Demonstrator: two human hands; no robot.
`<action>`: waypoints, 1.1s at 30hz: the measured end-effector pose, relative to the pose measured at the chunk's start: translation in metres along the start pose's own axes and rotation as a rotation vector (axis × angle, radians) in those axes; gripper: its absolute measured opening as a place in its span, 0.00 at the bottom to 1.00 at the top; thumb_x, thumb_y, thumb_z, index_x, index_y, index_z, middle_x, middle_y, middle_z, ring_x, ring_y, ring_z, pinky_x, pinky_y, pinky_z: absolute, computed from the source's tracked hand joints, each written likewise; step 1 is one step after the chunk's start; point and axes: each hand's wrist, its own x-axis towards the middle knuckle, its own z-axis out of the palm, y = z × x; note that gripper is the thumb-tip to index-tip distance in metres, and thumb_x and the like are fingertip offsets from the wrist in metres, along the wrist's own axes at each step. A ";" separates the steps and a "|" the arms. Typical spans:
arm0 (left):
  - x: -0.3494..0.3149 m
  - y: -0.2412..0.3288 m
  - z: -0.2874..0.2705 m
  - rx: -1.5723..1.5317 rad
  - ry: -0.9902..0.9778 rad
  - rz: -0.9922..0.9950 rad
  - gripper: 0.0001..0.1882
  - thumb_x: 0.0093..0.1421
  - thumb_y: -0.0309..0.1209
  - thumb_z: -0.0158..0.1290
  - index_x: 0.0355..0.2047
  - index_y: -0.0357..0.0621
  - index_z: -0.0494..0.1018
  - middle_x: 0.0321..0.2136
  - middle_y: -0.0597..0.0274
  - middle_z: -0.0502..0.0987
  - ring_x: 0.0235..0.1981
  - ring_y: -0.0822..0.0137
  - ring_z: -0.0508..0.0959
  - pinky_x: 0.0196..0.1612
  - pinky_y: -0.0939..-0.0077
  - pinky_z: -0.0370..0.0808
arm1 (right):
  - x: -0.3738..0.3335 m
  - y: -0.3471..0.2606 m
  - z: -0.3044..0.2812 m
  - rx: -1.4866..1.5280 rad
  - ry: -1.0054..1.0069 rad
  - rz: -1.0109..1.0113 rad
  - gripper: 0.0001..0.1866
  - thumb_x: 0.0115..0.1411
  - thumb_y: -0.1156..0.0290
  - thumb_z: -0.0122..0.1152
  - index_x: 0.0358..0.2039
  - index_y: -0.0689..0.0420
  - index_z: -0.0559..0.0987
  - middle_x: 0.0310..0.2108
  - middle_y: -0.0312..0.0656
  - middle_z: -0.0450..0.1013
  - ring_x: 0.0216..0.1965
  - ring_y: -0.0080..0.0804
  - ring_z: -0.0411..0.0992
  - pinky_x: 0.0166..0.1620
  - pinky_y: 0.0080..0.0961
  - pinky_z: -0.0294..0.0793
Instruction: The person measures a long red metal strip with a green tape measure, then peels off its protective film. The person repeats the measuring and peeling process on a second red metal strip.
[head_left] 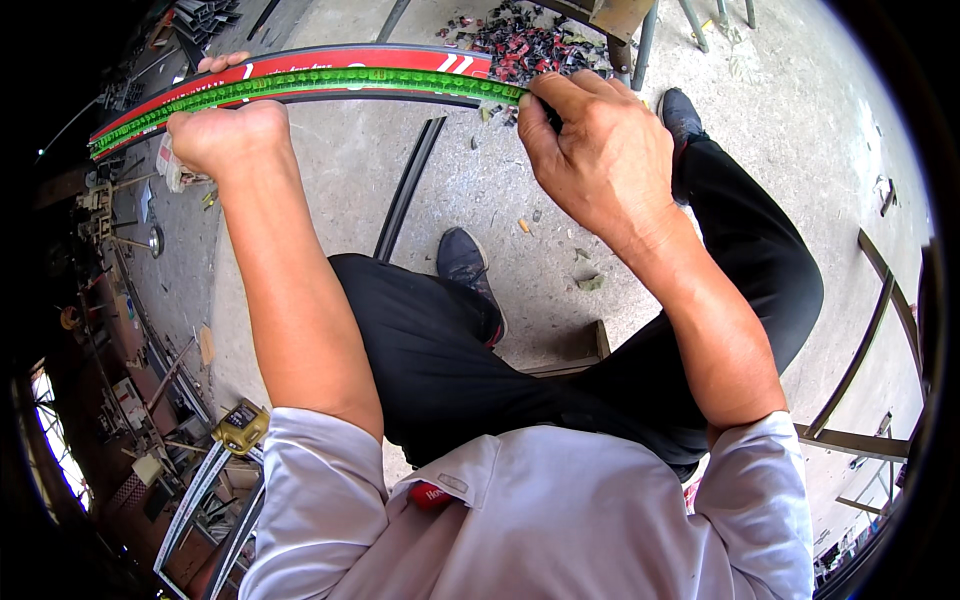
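A long dark-edged strip with a red printed face [420, 58] spans the upper left, slanting down toward the left. Along its near side lies a green measuring tape blade [330, 78] with dark markings. My left hand [232, 138] is closed round the strip and the tape toward their left part; its fingertips show over the strip's far edge. At the tape's right end, my right hand [595, 140] pinches the tip between thumb and forefinger, just past the strip's right end. The tape's far left end fades into the dark rim.
Two dark narrow bars [410, 190] lie on the concrete floor between my left knee and the strip. Red and black scraps [535, 45] are heaped beyond. A yellow boxy tool [240, 427] sits at lower left. Curved metal strips [858, 350] lie at right.
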 end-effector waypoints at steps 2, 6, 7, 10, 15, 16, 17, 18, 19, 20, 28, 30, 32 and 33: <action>0.000 0.001 0.000 0.005 -0.004 0.000 0.19 0.70 0.37 0.35 0.38 0.32 0.69 0.32 0.50 0.75 0.30 0.56 0.77 0.42 0.56 0.83 | 0.000 0.000 0.000 0.001 0.000 0.000 0.07 0.66 0.66 0.65 0.32 0.54 0.84 0.30 0.44 0.80 0.35 0.48 0.81 0.37 0.46 0.83; 0.000 0.001 0.001 0.020 0.010 0.013 0.18 0.69 0.36 0.36 0.38 0.31 0.69 0.32 0.50 0.75 0.30 0.56 0.77 0.42 0.56 0.83 | 0.000 0.000 0.001 0.011 0.003 0.000 0.07 0.66 0.66 0.64 0.32 0.54 0.84 0.30 0.44 0.80 0.35 0.49 0.81 0.37 0.47 0.83; 0.000 0.001 0.001 0.017 0.011 0.012 0.18 0.69 0.36 0.36 0.38 0.31 0.69 0.32 0.50 0.75 0.30 0.56 0.77 0.42 0.56 0.83 | 0.000 0.000 0.001 0.012 0.002 0.001 0.07 0.66 0.66 0.64 0.32 0.54 0.84 0.30 0.44 0.80 0.35 0.49 0.81 0.37 0.47 0.83; 0.000 0.001 0.000 0.008 0.004 0.006 0.18 0.69 0.36 0.36 0.38 0.31 0.69 0.32 0.50 0.75 0.30 0.56 0.77 0.42 0.56 0.83 | 0.000 0.000 0.001 0.015 -0.004 0.000 0.08 0.66 0.66 0.64 0.32 0.54 0.84 0.30 0.44 0.80 0.35 0.49 0.81 0.38 0.47 0.83; 0.000 0.000 0.000 0.022 0.004 0.016 0.18 0.69 0.35 0.35 0.38 0.31 0.69 0.31 0.50 0.74 0.30 0.56 0.77 0.42 0.56 0.83 | 0.000 -0.001 0.000 0.016 -0.027 0.013 0.08 0.66 0.66 0.64 0.33 0.54 0.84 0.31 0.44 0.80 0.36 0.49 0.81 0.38 0.47 0.83; 0.000 0.001 0.000 0.019 -0.002 0.014 0.18 0.69 0.35 0.35 0.38 0.31 0.69 0.31 0.50 0.74 0.30 0.56 0.77 0.42 0.57 0.83 | 0.000 -0.001 0.000 0.017 -0.028 0.014 0.08 0.66 0.66 0.64 0.33 0.54 0.84 0.31 0.44 0.80 0.36 0.49 0.81 0.38 0.47 0.83; 0.001 0.001 -0.001 0.016 -0.008 0.012 0.18 0.69 0.35 0.35 0.38 0.31 0.69 0.32 0.50 0.74 0.30 0.56 0.77 0.42 0.57 0.83 | 0.000 -0.001 0.000 0.018 -0.029 0.014 0.08 0.66 0.66 0.64 0.33 0.54 0.84 0.31 0.44 0.80 0.36 0.50 0.81 0.38 0.47 0.83; 0.001 0.001 -0.001 0.014 -0.008 0.009 0.18 0.69 0.35 0.35 0.38 0.31 0.69 0.32 0.50 0.74 0.30 0.56 0.77 0.42 0.57 0.83 | 0.000 -0.001 0.000 0.019 -0.028 0.014 0.08 0.66 0.66 0.64 0.33 0.54 0.84 0.31 0.45 0.80 0.36 0.50 0.81 0.38 0.47 0.83; 0.001 0.001 -0.001 0.012 -0.007 0.005 0.18 0.69 0.35 0.35 0.38 0.31 0.69 0.32 0.50 0.74 0.30 0.56 0.77 0.42 0.57 0.82 | 0.000 0.000 0.000 0.018 -0.028 0.014 0.08 0.66 0.66 0.64 0.33 0.54 0.84 0.31 0.45 0.80 0.36 0.50 0.81 0.38 0.47 0.83; 0.001 0.001 -0.001 0.009 -0.007 0.002 0.18 0.69 0.35 0.35 0.38 0.31 0.69 0.32 0.50 0.74 0.30 0.56 0.77 0.42 0.57 0.82 | 0.000 0.000 0.000 0.018 -0.027 0.014 0.08 0.66 0.66 0.64 0.33 0.54 0.84 0.31 0.45 0.80 0.36 0.50 0.81 0.38 0.47 0.83; 0.003 0.002 -0.003 -0.002 -0.012 -0.010 0.19 0.70 0.36 0.34 0.40 0.32 0.69 0.33 0.50 0.74 0.31 0.57 0.77 0.43 0.56 0.82 | 0.000 0.000 0.002 0.032 -0.011 0.014 0.07 0.66 0.66 0.64 0.32 0.54 0.84 0.30 0.44 0.80 0.35 0.50 0.81 0.37 0.48 0.82; 0.003 0.002 -0.006 0.004 -0.032 -0.014 0.20 0.72 0.38 0.33 0.41 0.33 0.68 0.34 0.50 0.74 0.32 0.57 0.76 0.43 0.56 0.82 | 0.001 -0.001 0.002 0.036 -0.018 0.024 0.07 0.66 0.66 0.64 0.32 0.54 0.84 0.30 0.44 0.80 0.35 0.50 0.81 0.37 0.48 0.81; 0.004 0.002 -0.007 0.006 -0.060 -0.023 0.22 0.74 0.40 0.31 0.41 0.34 0.68 0.35 0.51 0.75 0.33 0.57 0.76 0.42 0.56 0.81 | 0.002 -0.002 0.001 0.036 -0.032 0.040 0.08 0.66 0.65 0.64 0.32 0.54 0.84 0.30 0.43 0.80 0.35 0.51 0.81 0.37 0.49 0.81; 0.005 0.002 -0.007 0.020 -0.061 -0.012 0.22 0.75 0.41 0.30 0.42 0.34 0.68 0.35 0.51 0.75 0.33 0.57 0.76 0.42 0.56 0.81 | 0.003 -0.003 0.000 0.039 -0.033 0.041 0.08 0.66 0.65 0.64 0.32 0.54 0.84 0.29 0.43 0.80 0.35 0.51 0.81 0.37 0.49 0.81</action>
